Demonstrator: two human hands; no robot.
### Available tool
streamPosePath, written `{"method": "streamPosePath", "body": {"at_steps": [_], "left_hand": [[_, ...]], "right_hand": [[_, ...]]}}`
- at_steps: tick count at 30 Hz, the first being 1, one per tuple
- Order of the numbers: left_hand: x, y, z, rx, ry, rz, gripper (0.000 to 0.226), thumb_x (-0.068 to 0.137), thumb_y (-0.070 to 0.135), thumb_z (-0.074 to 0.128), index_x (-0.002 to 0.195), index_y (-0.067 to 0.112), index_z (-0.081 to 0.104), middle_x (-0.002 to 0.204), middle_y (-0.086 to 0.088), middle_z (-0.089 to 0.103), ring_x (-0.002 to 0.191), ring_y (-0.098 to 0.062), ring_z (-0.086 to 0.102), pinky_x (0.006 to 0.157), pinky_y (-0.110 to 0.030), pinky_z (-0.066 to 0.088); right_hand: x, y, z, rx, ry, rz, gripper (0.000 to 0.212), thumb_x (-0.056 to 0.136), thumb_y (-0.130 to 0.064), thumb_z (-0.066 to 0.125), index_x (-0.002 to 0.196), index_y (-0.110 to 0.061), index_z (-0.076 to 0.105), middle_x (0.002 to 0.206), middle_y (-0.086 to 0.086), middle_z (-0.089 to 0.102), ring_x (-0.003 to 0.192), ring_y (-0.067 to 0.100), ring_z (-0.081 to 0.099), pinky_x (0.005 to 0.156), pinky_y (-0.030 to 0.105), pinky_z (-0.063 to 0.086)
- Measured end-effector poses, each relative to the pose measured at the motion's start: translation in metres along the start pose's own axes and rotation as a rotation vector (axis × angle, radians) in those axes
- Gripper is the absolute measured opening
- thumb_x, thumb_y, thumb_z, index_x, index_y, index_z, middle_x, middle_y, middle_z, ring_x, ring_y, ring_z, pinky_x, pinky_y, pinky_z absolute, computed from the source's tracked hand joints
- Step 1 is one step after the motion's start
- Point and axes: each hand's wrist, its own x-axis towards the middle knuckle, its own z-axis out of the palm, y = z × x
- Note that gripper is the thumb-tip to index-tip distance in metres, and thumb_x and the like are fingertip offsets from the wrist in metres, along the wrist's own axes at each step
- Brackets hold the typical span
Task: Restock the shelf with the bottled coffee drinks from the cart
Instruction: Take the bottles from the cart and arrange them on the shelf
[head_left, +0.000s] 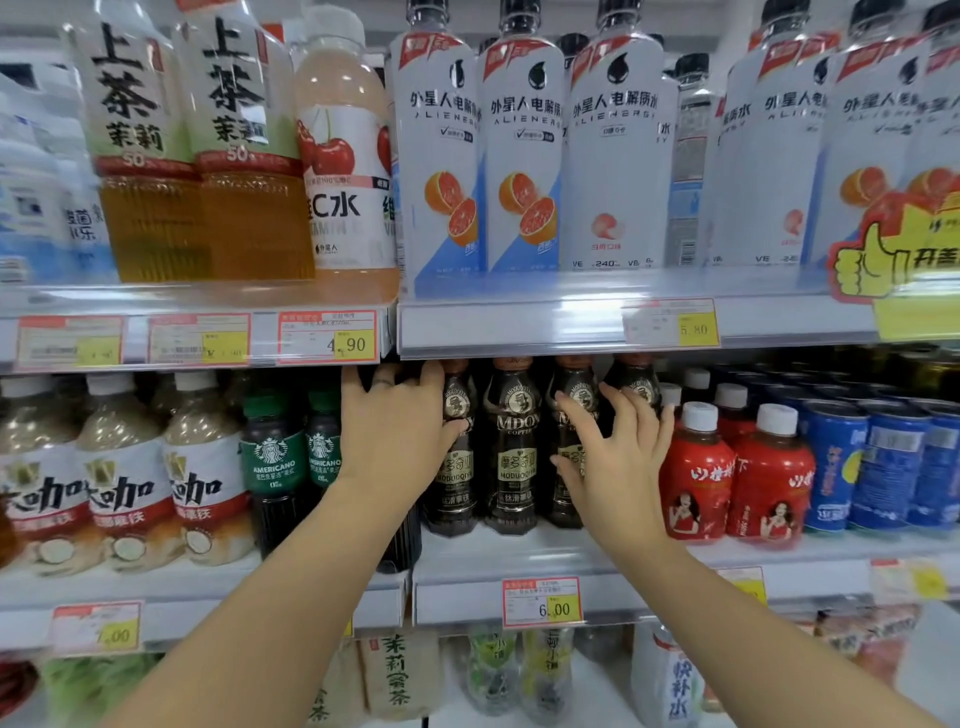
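Midway up a store drinks aisle, both bare hands reaching into the row of dark bottled coffee drinks (511, 447) on the middle shelf (519, 558). Left hand (397, 421) spread wide, fingers fanned across the shoulder of the leftmost dark bottle (457, 452), thumb hooked round its front; touching, though not visibly closed on it. Right hand (613, 447) likewise open, fingers splayed over the third bottle (569, 415), palm hiding its label. Unclear whether either hand bears any weight or merely steadies and straightens the row.

Four brown-capped bottles visible, standing upright, shoulder to shoulder, caps just under the shelf edge above. Green-labelled Americano bottles (272, 457) just beside on the left; red bottles (698, 467) with white caps just beside on the right. Price tag (542, 601) on the rail below. No cart in view.

Judging by look: full plastic bottles, moderately heavy for their size, stiff at neck and shoulder, somewhat yielding mid-body, with glossy shrink sleeves likely slick. Best taken round the waist just below the shoulder taper, or pinched at the cap for nudging. Tight packing and low headroom favouring a slide along the shelf over a lift; risk of toppling neighbours domino-fashion.
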Motion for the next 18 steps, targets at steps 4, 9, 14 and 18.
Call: {"method": "streamPosePath", "body": {"at_steps": [4, 9, 14, 18], "left_hand": [[-0.005, 0.002, -0.002, -0.023, 0.022, 0.017, 0.049, 0.085, 0.053, 0.055, 0.118, 0.018, 0.049, 0.105, -0.002, 0.067, 0.117, -0.027, 0.050, 0.103, -0.048, 0.024], [-0.022, -0.002, 0.009, -0.090, 0.216, 0.100, 0.042, 0.071, 0.036, 0.072, 0.105, 0.013, 0.062, 0.111, -0.011, 0.066, 0.110, -0.034, 0.056, 0.101, -0.056, 0.023], [-0.036, 0.030, 0.021, -0.192, 0.292, 0.274, 0.053, 0.073, 0.027, 0.076, 0.122, 0.019, 0.057, 0.125, -0.012, 0.058, 0.118, -0.034, 0.053, 0.105, -0.052, 0.028], [-0.017, 0.046, 0.031, -0.099, 0.167, 0.224, 0.079, 0.066, 0.044, 0.078, 0.136, 0.025, 0.047, 0.135, -0.022, 0.049, 0.126, -0.039, 0.045, 0.106, -0.065, 0.013]], "right_hand": [[-0.001, -0.009, -0.002, 0.010, -0.028, 0.022, 0.070, 0.068, -0.020, 0.080, 0.129, -0.029, 0.047, 0.132, 0.020, 0.047, 0.128, 0.035, 0.028, 0.107, 0.063, 0.016], [0.008, 0.036, -0.035, -0.038, 0.048, 0.032, 0.060, 0.073, -0.031, 0.075, 0.127, -0.023, 0.049, 0.132, 0.015, 0.050, 0.126, 0.034, 0.039, 0.110, 0.060, 0.017], [0.024, 0.060, -0.043, -0.125, -0.185, -0.010, 0.071, 0.072, -0.025, 0.076, 0.135, -0.024, 0.044, 0.138, 0.017, 0.045, 0.123, 0.038, 0.046, 0.109, 0.063, 0.019], [0.029, 0.062, -0.037, -0.179, -0.277, -0.072, 0.081, 0.075, -0.032, 0.072, 0.143, -0.033, 0.028, 0.140, 0.016, 0.045, 0.129, 0.034, 0.045, 0.110, 0.062, 0.009]]}}
